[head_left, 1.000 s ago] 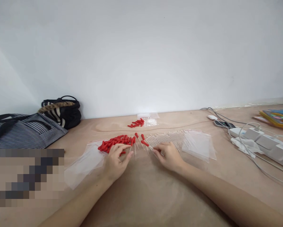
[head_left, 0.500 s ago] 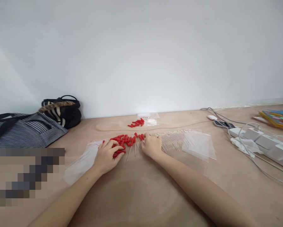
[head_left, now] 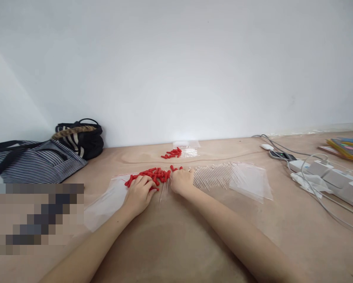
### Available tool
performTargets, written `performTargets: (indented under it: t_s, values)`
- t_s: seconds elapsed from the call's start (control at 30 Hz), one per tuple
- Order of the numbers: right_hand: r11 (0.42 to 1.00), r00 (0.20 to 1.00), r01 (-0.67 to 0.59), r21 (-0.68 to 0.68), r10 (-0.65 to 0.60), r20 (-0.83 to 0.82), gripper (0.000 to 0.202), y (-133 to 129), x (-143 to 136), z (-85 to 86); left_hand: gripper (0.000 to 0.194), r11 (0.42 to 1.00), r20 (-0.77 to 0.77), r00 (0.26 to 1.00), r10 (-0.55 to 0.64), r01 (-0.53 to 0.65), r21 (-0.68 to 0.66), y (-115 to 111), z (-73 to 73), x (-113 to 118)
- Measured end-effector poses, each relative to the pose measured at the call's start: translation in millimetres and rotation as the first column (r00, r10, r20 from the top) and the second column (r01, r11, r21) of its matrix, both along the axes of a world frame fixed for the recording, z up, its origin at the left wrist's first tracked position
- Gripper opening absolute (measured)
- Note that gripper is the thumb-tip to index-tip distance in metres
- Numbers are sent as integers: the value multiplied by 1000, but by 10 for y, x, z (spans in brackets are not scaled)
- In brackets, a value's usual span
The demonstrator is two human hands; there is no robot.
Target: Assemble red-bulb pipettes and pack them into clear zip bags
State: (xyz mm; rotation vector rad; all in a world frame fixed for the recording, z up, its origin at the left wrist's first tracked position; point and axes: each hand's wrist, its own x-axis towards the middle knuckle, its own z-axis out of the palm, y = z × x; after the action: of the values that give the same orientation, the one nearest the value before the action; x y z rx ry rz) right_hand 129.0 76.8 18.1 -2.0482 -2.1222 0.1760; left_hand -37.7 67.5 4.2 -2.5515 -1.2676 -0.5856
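Many red bulbs (head_left: 158,173), probably rubber

A striped bag (head_left: 37,163) leans beside a black bag (head_left: 86,141) near the wall (head_left: 176,70)

Bright red rubber pieces (head_left: 146,174), light brown tabletop (head_left: 176,243), pale grey-white wall (head_left: 176,70), dark-and-white striped bag (head_left: 34,163), black bag (head_left: 89,143) with pale stripes, white power strip (head_left: 338,179)

head-worn view from above the hands (head_left: 138,193), facing forward and down across the tabletop (head_left: 152,243) toward a pale wall (head_left: 176,70)
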Motion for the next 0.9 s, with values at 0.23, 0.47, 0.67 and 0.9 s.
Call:
performTargets:
  t_s: [0.23, 0.47, 0.67, 0.9]
  values:
    - [999, 1000, -16, -36, 16, 2, 23, 45, -9, -8, 12, 1000, 88, 996, 9, -6, -30, -27, -39, 75]
    - [999, 999, -40, 20, 39, 25, 24, -57, 154, 50, 14, 996, 141, 989, -49, 60, -71, -8, -67, 105]
    - [999, 999, -36, 36, 35, 23, 23, -116, 278, 108, 13, 948, 193, 964, -181, 223, -228, -136, 64, 93]
    - [999, 985, -10, -33, 4, -171, 32, -210, 607, 153, 14, 946, 118, 986, -116, 146, -288, -266, 18, 191]
